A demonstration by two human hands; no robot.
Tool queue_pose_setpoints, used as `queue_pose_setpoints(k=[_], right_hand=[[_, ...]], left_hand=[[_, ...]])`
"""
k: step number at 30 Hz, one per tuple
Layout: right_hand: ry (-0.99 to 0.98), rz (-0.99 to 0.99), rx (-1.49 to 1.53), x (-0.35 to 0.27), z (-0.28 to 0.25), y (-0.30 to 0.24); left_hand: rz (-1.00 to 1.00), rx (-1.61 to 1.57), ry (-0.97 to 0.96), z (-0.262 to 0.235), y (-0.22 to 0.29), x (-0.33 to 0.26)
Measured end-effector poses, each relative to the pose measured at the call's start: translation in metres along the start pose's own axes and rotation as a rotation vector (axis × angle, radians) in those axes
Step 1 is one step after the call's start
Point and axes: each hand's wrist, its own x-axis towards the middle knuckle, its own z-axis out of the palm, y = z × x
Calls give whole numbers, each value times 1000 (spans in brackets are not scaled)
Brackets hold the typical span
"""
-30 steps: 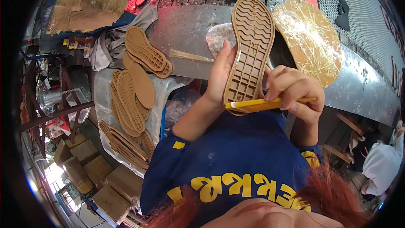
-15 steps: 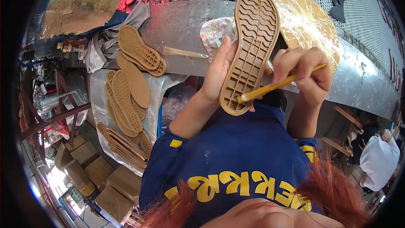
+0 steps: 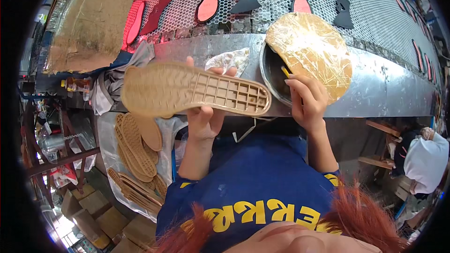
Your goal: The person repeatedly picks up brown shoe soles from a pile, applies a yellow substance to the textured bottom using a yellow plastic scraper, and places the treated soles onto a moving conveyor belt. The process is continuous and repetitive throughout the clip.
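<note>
My left hand (image 3: 206, 119) grips a tan shoe sole (image 3: 225, 94) by its middle, thumb below and fingertips showing above. The sole lies roughly level, its grid-and-wave side toward me, and its wide end at the left is blurred. My right hand (image 3: 309, 100) is closed on a thin yellow-handled brush (image 3: 285, 71), which points into a round metal pot (image 3: 271, 76). A round tan lid wrapped in clear film (image 3: 316, 56) covers much of the pot. The brush tip is hidden inside the pot.
More tan soles (image 3: 136, 147) are piled on a plastic-covered surface at the left. Past the metal ledge (image 3: 389, 84), a mesh conveyor (image 3: 276, 0) carries pink insoles and dark cut pieces. Cardboard boxes (image 3: 103, 218) stand low at the left; another person's pale sleeve (image 3: 426, 159) shows at the right.
The sole has swung from upright to level and moved left. My right hand has taken the brush off the sole's narrow end and over to the pot, which has come into view.
</note>
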Motion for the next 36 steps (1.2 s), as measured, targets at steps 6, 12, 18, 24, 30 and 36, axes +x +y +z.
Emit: queue_pose_setpoints(k=[6, 12, 18, 24, 30, 36], right_hand=[[-134, 44, 30, 2, -5, -7], [-64, 311, 403, -5, -14, -17], [368, 584, 818, -9, -10, -24], [239, 160, 375, -1, -11, -39], [173, 121, 322, 4, -2, -49], [73, 70, 329, 6, -3, -65]], left_hand=[[200, 216, -37, 1, -6, -5], [304, 545, -46, 1, -5, -6], [297, 610, -26, 6, -4, -3], [277, 708, -48, 18, 2, -4], [287, 751, -89, 25, 4, -5], [-181, 597, -11, 41, 23, -2]])
